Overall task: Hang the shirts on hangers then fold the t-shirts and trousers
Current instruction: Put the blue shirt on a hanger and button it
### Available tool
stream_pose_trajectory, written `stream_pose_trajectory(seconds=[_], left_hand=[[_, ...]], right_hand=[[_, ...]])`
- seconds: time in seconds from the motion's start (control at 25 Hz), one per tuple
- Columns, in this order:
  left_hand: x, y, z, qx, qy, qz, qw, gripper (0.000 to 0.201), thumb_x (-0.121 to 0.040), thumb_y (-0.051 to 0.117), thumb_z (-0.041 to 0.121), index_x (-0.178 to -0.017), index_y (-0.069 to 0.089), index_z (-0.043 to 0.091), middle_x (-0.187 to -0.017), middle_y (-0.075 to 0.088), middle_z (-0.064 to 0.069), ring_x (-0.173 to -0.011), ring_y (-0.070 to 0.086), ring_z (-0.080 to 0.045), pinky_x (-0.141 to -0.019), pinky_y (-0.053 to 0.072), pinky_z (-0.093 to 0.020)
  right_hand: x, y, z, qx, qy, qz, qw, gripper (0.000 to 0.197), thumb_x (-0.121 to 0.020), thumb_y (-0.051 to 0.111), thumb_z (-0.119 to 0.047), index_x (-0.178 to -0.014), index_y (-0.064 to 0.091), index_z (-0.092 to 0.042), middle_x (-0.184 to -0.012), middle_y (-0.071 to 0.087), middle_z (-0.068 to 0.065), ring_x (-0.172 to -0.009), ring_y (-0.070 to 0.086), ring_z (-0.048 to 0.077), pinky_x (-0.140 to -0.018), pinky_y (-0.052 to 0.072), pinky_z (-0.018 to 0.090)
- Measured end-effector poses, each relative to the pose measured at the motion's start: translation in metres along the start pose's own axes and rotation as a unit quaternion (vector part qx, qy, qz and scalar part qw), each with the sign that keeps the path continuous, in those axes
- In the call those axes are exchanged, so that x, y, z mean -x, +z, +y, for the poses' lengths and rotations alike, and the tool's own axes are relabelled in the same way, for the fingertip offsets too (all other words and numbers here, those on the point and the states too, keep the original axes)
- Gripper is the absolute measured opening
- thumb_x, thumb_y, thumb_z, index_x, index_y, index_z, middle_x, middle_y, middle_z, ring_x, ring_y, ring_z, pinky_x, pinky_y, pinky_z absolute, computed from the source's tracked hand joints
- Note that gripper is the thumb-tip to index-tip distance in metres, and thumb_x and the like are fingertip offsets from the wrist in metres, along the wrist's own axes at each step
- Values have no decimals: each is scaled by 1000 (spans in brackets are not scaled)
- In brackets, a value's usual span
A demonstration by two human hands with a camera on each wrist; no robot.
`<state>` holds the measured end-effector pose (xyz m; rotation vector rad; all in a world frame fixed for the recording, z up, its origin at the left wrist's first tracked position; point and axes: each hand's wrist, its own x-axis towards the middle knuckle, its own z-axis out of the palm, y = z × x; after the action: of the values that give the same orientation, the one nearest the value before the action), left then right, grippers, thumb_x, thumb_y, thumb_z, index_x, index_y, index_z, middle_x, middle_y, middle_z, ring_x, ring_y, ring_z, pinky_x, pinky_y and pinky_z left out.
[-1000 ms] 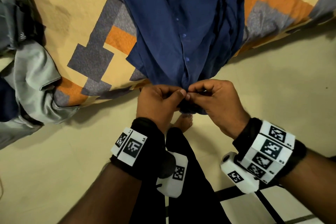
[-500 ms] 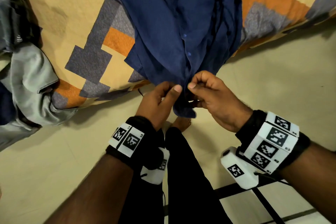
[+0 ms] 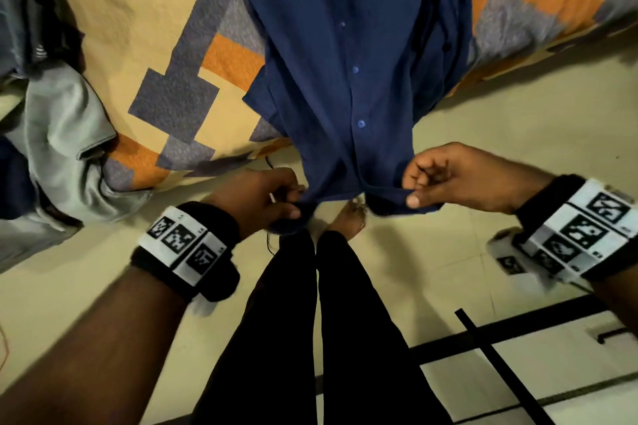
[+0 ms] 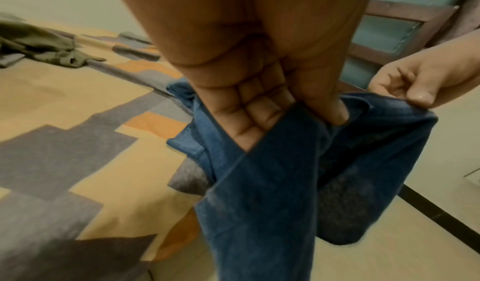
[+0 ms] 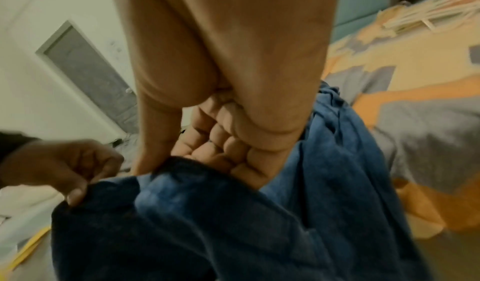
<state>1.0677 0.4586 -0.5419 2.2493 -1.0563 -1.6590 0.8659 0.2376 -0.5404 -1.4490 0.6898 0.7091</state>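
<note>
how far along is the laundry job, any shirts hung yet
Early. No hanger shows in these views, so nothing looks hung. In hand: the blue shirt, buttoned down its front, lies over the bed edge; the left hand and right hand each pinch its hem. Left: the grey garment and olive garment lie unfolded.

Counts, as seen:

- 1 navy shirt [image 3: 331, 79], buttoned; 4 buttons can be made out down its placket in the head view, and more may be cut off at the far edge.
- 2 hands: left hand [image 3: 257, 198] and right hand [image 3: 459, 178], each pinched on the shirt's near hem.
- 2 wrist bands with printed markers, one per wrist.
- 1 patterned bedsheet [image 3: 155, 45].
- 1 grey garment [image 3: 65, 134], bunched at the left edge.
- 1 olive garment [image 4: 41, 45], far left on the bed in the left wrist view.
- 1 bare foot [image 3: 347, 221] is seen; a second cannot be confirmed.
</note>
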Motion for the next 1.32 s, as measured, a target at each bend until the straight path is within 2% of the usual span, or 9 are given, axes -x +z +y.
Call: stream_pose_trajectory(seconds=[0.16,0.32,0.48,0.68,0.8,0.96,1.08,1.2,1.32], left_hand=[[7,-7,-14,32,-47,87,995,21,-84,68,9,-85,59,28,-73,59,3,-66,54,-17,-53,36,-11],[7,3,-8,-20,-77,164,983,17,-84,64,18,-98,71,10,-94,68,-12,-90,62,-31,-69,38,-25],[7,36,16,142,-60,202,967,8,-75,65,18,-82,62,16,-76,66,-6,-77,63,-30,-72,48,-34],[19,72,46,287,3,151,946,24,-65,67,10,-75,53,27,-71,62,1,-66,61,-24,-66,49,-29],[28,84,52,453,-8,117,884,31,-75,65,-14,-82,59,15,-73,64,-2,-65,62,-11,-65,51,-21],[29,88,50,577,-43,97,810,11,-83,62,-9,-81,64,2,-72,68,-4,-69,65,-12,-69,51,-20],[26,85,46,505,-36,119,854,16,-80,68,-4,-74,64,10,-67,67,6,-65,63,-7,-68,48,-17],[23,69,30,107,-24,166,980,6,-82,68,13,-77,68,15,-79,68,-2,-78,62,-19,-71,48,-29],[25,60,33,-8,-3,118,993,7,-81,66,15,-83,71,11,-85,67,-6,-83,60,-25,-74,47,-31]], right_hand=[[12,-9,-2,178,29,2,984,7,-83,70,-7,-77,67,-10,-65,61,0,-54,50,-2,-59,40,16],[12,11,-6,216,29,-8,976,14,-92,59,-13,-78,60,-14,-69,55,-5,-59,43,1,-57,36,14],[1,44,5,-39,20,72,996,21,-94,54,-3,-75,54,-13,-67,49,-2,-61,40,8,-60,33,22],[2,90,6,-309,4,140,941,14,-90,54,1,-87,62,-10,-68,64,-2,-60,58,9,-57,46,19],[8,104,13,-369,-8,141,919,10,-79,68,-12,-88,67,-7,-78,71,3,-71,64,12,-69,51,23],[11,108,26,-370,-20,134,919,47,-65,86,-29,-94,68,2,-83,67,19,-70,63,23,-70,52,37],[10,106,18,-342,-29,124,931,4,-84,66,-1,-87,64,-2,-72,63,11,-62,58,22,-66,48,37],[8,102,22,-246,-58,187,949,16,-85,65,3,-82,65,-13,-67,58,2,-63,51,15,-61,46,23],[8,113,24,-142,-116,221,958,17,-80,72,-2,-83,70,-19,-70,62,-12,-66,57,2,-69,49,19]])
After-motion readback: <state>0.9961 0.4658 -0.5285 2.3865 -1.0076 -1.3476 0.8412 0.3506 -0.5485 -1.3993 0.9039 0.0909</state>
